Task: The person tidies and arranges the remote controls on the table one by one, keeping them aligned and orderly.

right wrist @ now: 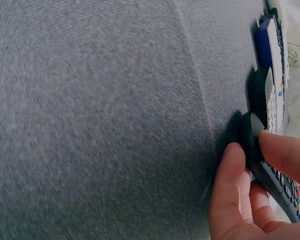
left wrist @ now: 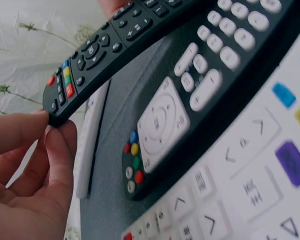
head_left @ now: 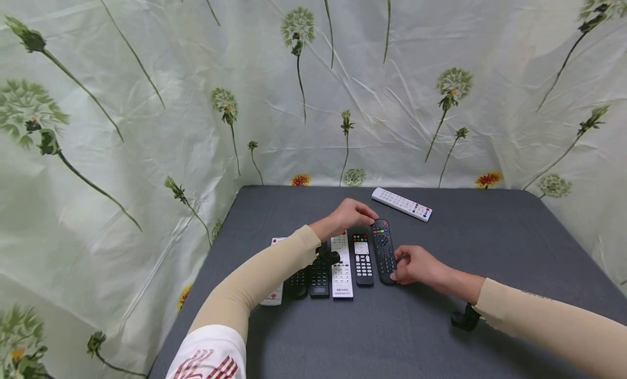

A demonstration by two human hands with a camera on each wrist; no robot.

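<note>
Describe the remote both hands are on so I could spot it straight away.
On the grey table, a row of remotes lies side by side near the front. The black remote is the rightmost of the row. The left hand pinches its far end and the right hand its near end. Unlike the neighbouring remote with white keys, its keys are dark.

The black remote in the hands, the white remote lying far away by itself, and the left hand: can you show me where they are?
black remote (head_left: pixel 383 251): head view, middle of its keypad.
white remote (head_left: pixel 401 204): head view, middle of its body.
left hand (head_left: pixel 349 215): head view, back of the hand.
</note>
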